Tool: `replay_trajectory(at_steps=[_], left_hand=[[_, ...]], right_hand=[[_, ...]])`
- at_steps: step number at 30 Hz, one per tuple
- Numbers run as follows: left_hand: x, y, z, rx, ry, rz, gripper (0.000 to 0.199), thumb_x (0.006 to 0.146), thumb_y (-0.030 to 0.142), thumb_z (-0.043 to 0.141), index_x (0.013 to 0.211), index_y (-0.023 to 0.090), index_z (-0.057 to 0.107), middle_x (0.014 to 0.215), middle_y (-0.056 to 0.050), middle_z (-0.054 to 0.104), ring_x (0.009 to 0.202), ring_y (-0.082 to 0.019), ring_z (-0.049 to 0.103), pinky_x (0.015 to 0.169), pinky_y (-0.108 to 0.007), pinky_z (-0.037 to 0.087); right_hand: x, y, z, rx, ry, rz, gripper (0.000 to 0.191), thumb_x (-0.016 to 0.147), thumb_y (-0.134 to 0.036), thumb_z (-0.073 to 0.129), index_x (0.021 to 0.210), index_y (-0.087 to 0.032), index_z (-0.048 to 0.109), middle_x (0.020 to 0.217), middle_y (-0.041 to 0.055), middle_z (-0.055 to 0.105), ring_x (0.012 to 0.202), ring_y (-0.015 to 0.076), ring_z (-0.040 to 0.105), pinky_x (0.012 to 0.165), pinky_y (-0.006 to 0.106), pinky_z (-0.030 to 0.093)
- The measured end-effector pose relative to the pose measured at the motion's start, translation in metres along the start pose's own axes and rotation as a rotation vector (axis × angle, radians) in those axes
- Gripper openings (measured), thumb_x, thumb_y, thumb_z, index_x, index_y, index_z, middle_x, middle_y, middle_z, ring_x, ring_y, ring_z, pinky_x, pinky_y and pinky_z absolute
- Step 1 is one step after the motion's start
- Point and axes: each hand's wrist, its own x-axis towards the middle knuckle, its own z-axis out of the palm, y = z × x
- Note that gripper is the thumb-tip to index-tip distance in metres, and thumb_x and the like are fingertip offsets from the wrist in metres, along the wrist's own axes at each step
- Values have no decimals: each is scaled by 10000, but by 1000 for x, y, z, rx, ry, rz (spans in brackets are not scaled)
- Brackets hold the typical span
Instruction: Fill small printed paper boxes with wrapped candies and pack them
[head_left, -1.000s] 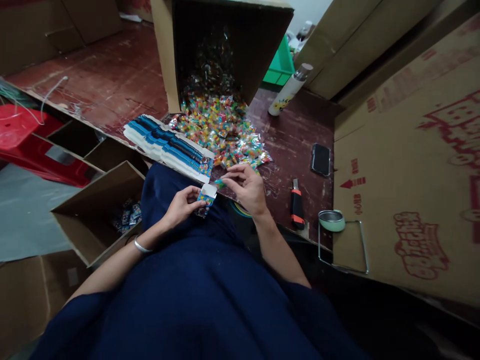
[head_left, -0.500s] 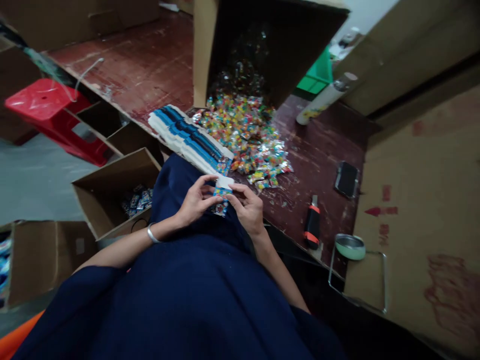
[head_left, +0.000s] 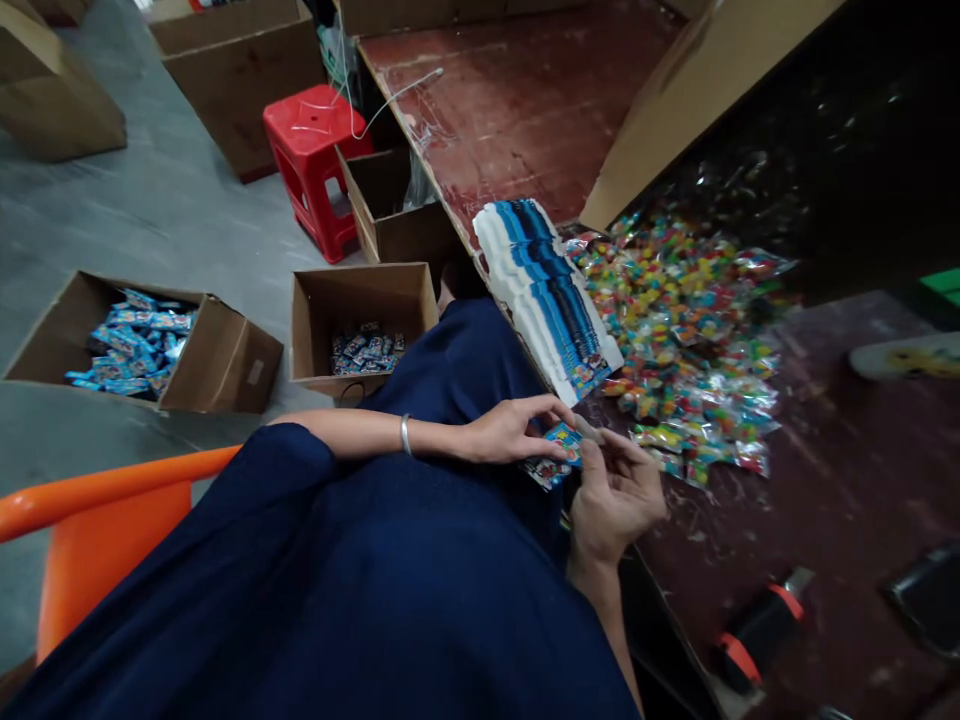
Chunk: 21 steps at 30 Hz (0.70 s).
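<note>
Over my lap, a small blue printed candy box (head_left: 564, 438) is held between both hands. My left hand (head_left: 517, 430) pinches its left side between thumb and fingers. My right hand (head_left: 619, 490) is closed on the right end, thumb pressed near the pale flap; its fingertips partly hide that end. Just beyond them, a row of overlapping flat blue and white cartons (head_left: 544, 290) lies along the table edge. Beside the row, a heap of clear packets of colourful candy (head_left: 690, 330) spills from a large cardboard box (head_left: 705, 90) on its side.
A box cutter (head_left: 761, 635) and a dark phone (head_left: 930, 600) lie on the red-brown table (head_left: 517, 120). On the floor to the left stand cardboard boxes (head_left: 247, 365) (head_left: 364, 290) holding blue packs, and a red stool (head_left: 315, 120). An orange chair (head_left: 112, 550) is behind my left arm.
The view has swung left, showing more floor boxes and the orange chair. Both hands still hold the candy box; my right fingers have closed over its pale flap end.
</note>
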Motion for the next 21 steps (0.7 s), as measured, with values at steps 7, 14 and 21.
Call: replay_trajectory(at_steps=[7, 14, 21], left_hand=[[-4, 13, 0, 61, 65, 6, 484, 709, 289, 898, 1004, 193, 526, 943, -5, 604, 834, -144, 664, 687, -242, 548], [-6, 18, 3, 186, -17, -5, 464, 761, 239, 845, 1127, 202, 560, 990, -9, 646, 765, -134, 711, 689, -240, 584], [-8, 26, 4, 150, -44, -77, 528, 802, 249, 812, 1297, 207, 635, 1061, -47, 693, 811, -166, 753, 734, -272, 619]], right_hand=[[8, -10, -4, 120, -214, 20, 248, 850, -429, 795, 769, -215, 700, 863, 52, 754, 853, 208, 716, 818, 367, 597], [24, -9, -17, 205, -275, 287, 241, 775, -415, 859, 776, -209, 732, 774, 13, 737, 703, 163, 664, 719, 312, 563], [20, -14, -17, 178, -274, 156, 275, 870, -440, 784, 725, -218, 711, 835, 32, 752, 823, 201, 692, 808, 348, 566]])
